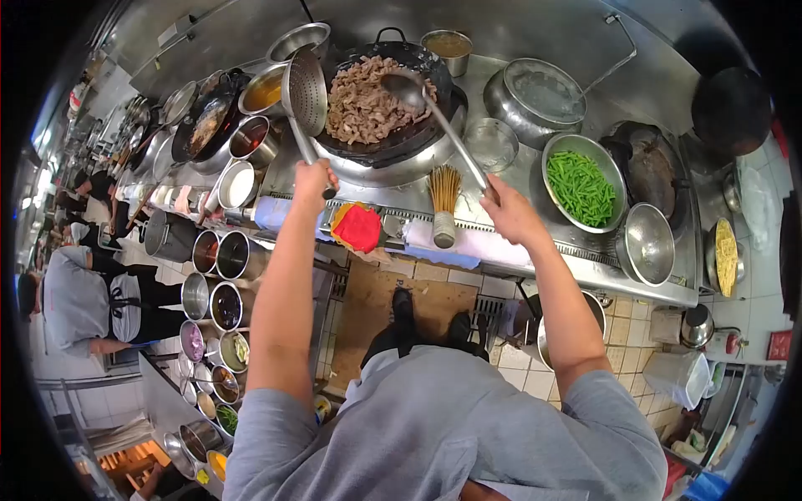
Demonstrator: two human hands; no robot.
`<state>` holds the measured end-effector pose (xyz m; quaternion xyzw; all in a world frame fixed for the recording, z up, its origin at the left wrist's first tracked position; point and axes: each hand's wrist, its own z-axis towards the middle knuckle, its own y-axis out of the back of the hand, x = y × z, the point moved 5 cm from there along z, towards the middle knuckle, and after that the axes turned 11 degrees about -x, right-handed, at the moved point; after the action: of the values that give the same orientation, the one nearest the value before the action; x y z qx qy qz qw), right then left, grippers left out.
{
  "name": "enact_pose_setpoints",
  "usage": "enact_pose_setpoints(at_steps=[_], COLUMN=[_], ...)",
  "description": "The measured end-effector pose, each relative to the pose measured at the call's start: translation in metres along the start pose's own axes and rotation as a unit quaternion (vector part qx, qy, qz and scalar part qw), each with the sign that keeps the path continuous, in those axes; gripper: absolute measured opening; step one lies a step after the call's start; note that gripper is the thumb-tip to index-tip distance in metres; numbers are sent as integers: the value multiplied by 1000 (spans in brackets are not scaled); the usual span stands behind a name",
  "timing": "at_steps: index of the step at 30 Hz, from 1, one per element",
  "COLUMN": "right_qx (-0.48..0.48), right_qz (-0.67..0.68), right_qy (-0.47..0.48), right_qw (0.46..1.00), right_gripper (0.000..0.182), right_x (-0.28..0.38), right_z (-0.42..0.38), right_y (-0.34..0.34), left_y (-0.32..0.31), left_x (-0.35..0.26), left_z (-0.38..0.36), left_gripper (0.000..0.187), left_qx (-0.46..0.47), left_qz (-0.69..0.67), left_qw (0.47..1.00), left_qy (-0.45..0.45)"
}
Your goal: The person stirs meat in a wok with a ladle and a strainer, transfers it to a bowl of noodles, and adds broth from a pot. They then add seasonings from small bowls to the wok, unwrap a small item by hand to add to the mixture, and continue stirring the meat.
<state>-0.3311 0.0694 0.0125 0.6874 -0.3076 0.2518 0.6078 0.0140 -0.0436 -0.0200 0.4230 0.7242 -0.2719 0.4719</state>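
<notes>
My left hand (315, 181) is wrapped round the handle of a perforated strainer ladle (306, 90), whose bowl is raised at the left rim of the wok. In my right hand (511, 209) is the handle of a long cooking ladle (455, 138); its bowl rests among the sliced meat (368, 100). The brown meat fills much of the black wok (409, 57), which sits on the burner. Near my right hand a bamboo wok brush (444, 200) stands at the counter's front edge. A red and yellow cloth (357, 228) lies close to my left hand.
Right of the wok stand a lidded pot (535, 92) and a steel bowl of green beans (585, 188). A steel bowl (647, 242) leans at the front edge. Seasoning pots (253, 140) crowd the left. Another person (92, 296) stands at far left, beside several containers.
</notes>
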Motion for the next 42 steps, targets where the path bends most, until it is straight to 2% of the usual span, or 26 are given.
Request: enact_pose_setpoints(at_steps=[2,3,5,8,11,13,14,15,16,18,19,21,22,24,25,26,28,29,31,32,34,36,37,39,41,42], right_qx=[-58,-101,-229,-264,-311,-296,-252,-206,-208,-155,-157,-87,-75,-74,-71,-79,-85,-86,-37,-36,-41,-86,-93,-128,-140,-173], right_qz=[67,51,14,7,8,47,112,176,175,394,394,559,592,589,588,570,562,556,626,621,616,521,521,399,275,145], right_qy=[-72,-34,45,-28,-42,-76,-140,-203,-205,-277,-277,-222,-203,-213,-219,-229,-214,-213,-222,-215,-214,-157,-157,-155,-120,-81], right_qw=[993,993,972,964,949,951,951,941,940,862,862,794,777,776,776,785,794,799,747,753,757,835,834,895,944,971], right_gripper=[45,45,41,40,38,34,32,30,30,23,23,14,17,20,24,34,36,37,36,33,30,19,19,14,30,33], right_x=[17,20,19,37,42,56,51,50,71,102,108,120,125,139,146,152,153,150,142,145,149,156,157,158,163,166], right_z=[-4,33,53,53,55,61,77,87,85,83,85,90,88,77,72,66,80,79,99,101,92,85,84,79,80,83], right_y=[-16,-4,-39,-81,-129,-177,-220,-251,-250,-259,-259,-254,-250,-244,-241,-237,-230,-232,-227,-220,-213,-203,-203,-206,-214,-218], left_y=[3,-36,-33,-25,-20,-17,-15,-15,-15,-12,-11,-3,0,2,2,2,-6,-12,-30,-31,-33,-36,-37,-36,-43,-45], left_x=[13,-2,11,16,16,23,25,31,35,30,27,16,12,13,16,16,12,12,-7,-16,-11,-15,-20,-25,-34,-38], left_z=[-7,4,9,14,25,26,25,23,21,22,22,23,17,10,11,13,21,28,25,18,24,22,19,13,15,19], left_gripper=[22,22,24,27,29,26,26,25,24,24,24,26,27,29,29,30,32,32,33,24,18,11,11,14,15,15], left_qx=[10,34,0,9,33,56,60,71,81,93,103,107,128,188,161,161,177,177,188,198,222,244,249,268,273,281], left_qz=[23,-17,-39,-18,-23,-36,-35,-66,-97,-117,-138,-126,-134,-138,-153,-138,-105,-101,-119,-127,-125,-144,-142,-178,-244,-269], left_qw=[1000,999,999,1000,999,997,997,991,981,974,967,966,955,928,925,934,948,947,929,927,925,923,922,903,860,845], left_qy=[-2,-38,-31,-17,22,40,40,94,148,169,190,200,233,290,308,286,243,249,294,292,281,260,260,286,355,367])
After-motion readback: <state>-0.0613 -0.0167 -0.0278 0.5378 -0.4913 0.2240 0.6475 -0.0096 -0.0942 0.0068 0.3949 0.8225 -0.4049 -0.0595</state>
